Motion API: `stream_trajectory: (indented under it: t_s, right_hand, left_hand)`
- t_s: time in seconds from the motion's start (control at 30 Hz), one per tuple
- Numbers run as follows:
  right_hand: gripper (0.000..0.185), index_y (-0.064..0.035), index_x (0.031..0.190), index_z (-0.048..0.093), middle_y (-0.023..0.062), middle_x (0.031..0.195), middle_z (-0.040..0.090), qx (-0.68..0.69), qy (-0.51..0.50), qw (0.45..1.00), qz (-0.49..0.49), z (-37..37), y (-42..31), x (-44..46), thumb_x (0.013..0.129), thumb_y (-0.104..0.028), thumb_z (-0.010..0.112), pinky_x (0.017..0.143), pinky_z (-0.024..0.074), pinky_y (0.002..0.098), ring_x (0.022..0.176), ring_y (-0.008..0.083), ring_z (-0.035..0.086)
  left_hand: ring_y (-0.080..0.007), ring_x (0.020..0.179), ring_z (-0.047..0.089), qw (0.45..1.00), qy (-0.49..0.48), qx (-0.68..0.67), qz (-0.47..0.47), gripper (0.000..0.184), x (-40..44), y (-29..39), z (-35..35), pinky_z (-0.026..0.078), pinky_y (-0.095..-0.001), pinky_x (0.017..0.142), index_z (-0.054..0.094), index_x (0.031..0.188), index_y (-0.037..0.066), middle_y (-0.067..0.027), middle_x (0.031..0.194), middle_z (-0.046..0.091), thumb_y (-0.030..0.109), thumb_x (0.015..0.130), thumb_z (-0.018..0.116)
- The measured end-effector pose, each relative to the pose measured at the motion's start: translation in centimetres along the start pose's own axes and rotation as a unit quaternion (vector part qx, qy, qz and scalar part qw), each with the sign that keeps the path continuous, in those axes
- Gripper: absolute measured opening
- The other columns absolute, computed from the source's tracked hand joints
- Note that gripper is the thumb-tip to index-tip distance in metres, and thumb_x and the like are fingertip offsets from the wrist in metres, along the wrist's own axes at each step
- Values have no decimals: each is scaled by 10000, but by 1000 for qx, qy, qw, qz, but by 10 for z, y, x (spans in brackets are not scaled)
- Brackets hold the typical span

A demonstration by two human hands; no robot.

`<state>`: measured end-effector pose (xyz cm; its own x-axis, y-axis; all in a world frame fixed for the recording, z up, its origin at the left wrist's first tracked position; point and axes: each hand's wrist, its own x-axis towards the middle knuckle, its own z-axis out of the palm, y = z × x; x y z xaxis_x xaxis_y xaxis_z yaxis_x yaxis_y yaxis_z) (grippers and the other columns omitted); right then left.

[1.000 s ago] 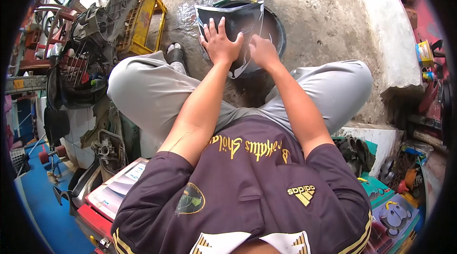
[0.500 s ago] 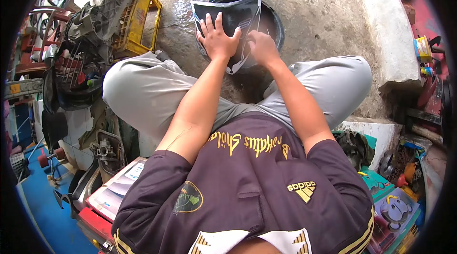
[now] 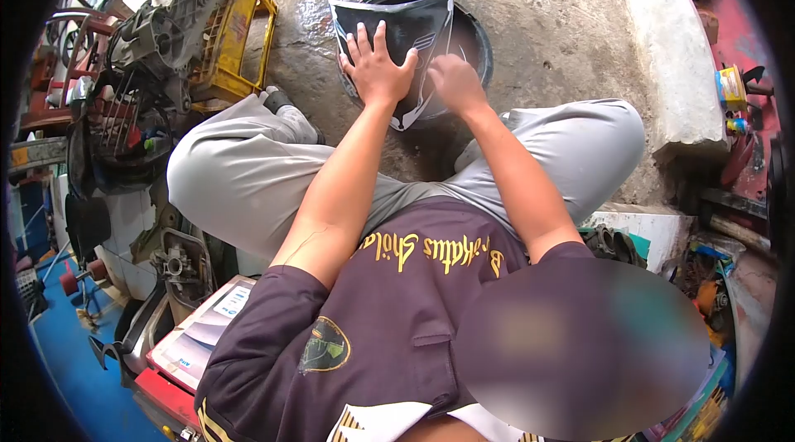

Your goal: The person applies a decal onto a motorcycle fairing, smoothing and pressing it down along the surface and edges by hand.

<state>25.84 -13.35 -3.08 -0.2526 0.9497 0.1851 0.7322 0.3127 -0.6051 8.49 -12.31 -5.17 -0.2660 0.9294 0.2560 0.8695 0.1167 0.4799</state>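
Observation:
My left hand (image 3: pixel 379 69) lies with spread fingers on a dark, glossy panel (image 3: pixel 397 21) with pale edges. The panel rests over a round black basin (image 3: pixel 484 49) on the floor. At the panel's right edge, my right hand (image 3: pixel 457 84) is closed with its fingers curled, somewhat blurred. Whatever it holds, if anything, is hidden. Brownish water shows inside the basin beside it.
A yellow crate (image 3: pixel 258 3) and metal machine parts (image 3: pixel 161 40) stand at the left. A white ledge (image 3: pixel 683 61) runs along the right. My bent legs (image 3: pixel 240 169) flank the basin. A red case (image 3: pixel 170 396) sits at lower left.
The view has shifted slightly, and the panel appears a little further left and higher. My left hand stays flat on it. My right hand has moved slightly and stays curled.

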Motion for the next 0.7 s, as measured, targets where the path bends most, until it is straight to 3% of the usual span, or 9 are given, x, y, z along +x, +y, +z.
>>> stream_trajectory:
  t_s: [0.2, 0.4, 0.7]
  right_hand:
    - [146, 4, 1037, 737, 236, 1033, 690, -23, -53, 997, -51, -2, -10, -16, 928, -86, 699, 919, 561, 507, 1009, 441, 689]
    - [144, 11, 1019, 742, 231, 1016, 684, -16, -25, 999, -29, 0, -11, -11, 932, -95, 697, 907, 561, 510, 987, 436, 687]
    - [158, 15, 1023, 737, 227, 1025, 681, -45, -69, 996, -24, 0, -18, -15, 959, -112, 668, 898, 561, 515, 990, 431, 690]
  left_hand:
    - [-422, 1601, 262, 1000, 12, -5, 18, 889, 0, -6, 4, 162, -638, 1283, 464, 1606, 222, -192, 1704, 358, 622, 858, 733]
    - [-408, 1595, 287, 1000, 10, 13, 10, 886, -1, -3, 1, 182, -624, 1281, 463, 1609, 227, -190, 1701, 370, 646, 874, 726]
    - [-418, 1608, 250, 1000, 18, -7, 9, 884, 0, -5, 5, 150, -632, 1287, 480, 1604, 227, -180, 1713, 351, 639, 856, 707]
